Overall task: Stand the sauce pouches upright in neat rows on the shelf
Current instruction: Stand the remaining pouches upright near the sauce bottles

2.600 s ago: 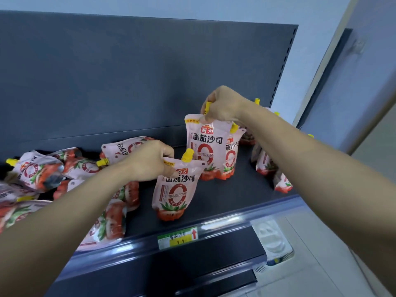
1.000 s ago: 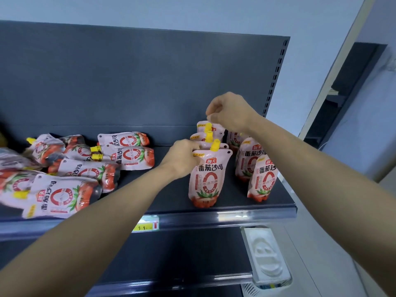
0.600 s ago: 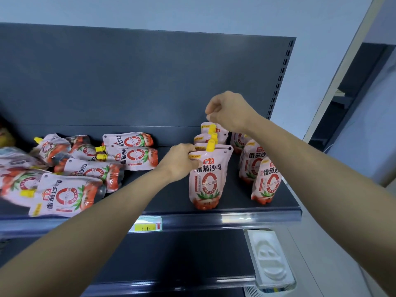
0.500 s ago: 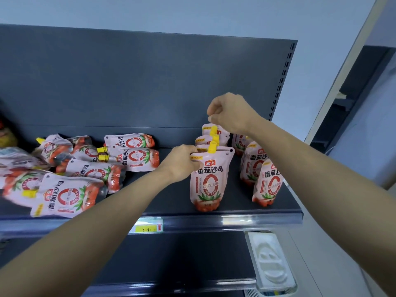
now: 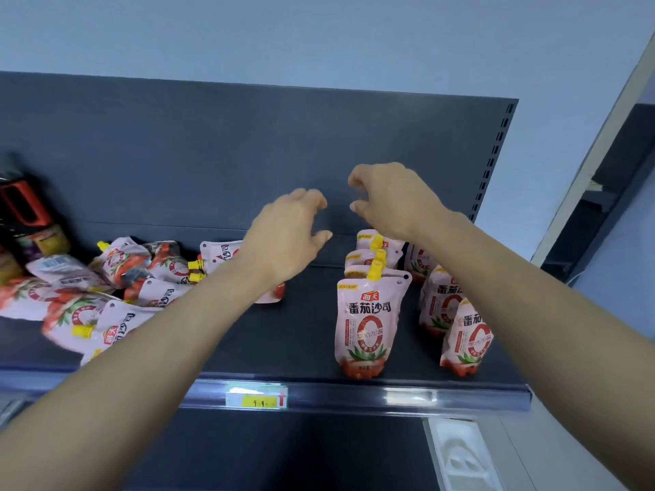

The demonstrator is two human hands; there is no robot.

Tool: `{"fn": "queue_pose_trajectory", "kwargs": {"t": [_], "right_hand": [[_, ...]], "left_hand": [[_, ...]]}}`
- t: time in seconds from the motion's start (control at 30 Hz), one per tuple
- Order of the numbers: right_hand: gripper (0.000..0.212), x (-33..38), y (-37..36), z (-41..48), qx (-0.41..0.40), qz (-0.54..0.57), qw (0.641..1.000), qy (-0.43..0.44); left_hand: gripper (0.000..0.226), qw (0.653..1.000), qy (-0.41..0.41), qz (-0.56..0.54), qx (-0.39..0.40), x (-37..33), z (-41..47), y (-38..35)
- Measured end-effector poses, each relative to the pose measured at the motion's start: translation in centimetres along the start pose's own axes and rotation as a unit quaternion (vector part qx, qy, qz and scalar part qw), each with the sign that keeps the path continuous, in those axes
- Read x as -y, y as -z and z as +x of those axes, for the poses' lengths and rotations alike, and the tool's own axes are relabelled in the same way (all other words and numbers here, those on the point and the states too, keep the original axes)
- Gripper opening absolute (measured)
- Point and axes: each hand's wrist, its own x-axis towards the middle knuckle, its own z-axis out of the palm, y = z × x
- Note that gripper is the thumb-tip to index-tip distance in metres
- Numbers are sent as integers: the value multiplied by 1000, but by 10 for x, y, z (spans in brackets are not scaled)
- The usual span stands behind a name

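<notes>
Hands empty as I see them: left hand and right hand hover above shelf, fingers loosely spread, gripping nothing. Front pouch stands upright near shelf's front edge, row of pouches behind it. Fallen pouches lie heaped at shelf's left end. Price tag on shelf's front rail.

left bare hand: raised, fingers loosely spread, empty | right bare hand: raised just right, fingers curled, empty
</notes>
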Motion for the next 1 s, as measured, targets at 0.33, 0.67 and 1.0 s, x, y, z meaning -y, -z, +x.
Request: {"fn": "queue_pose_trajectory", "kwargs": {"t": [0.33, 0.67, 1.0], "right_hand": [[34, 59, 17, 20, -87, -81, 989, 90], [36, 139, -23, 79, -72, -50, 986, 142], [47, 174, -157, 154, 201, -14, 972, 124]], "left_hand": [[47, 967, -66, 183, -162, 34, -5, 79], [52, 966, -39, 211, -142, 128, -22, 103], [52, 984, 64, 163, 18, 231, -37, 53]]}}
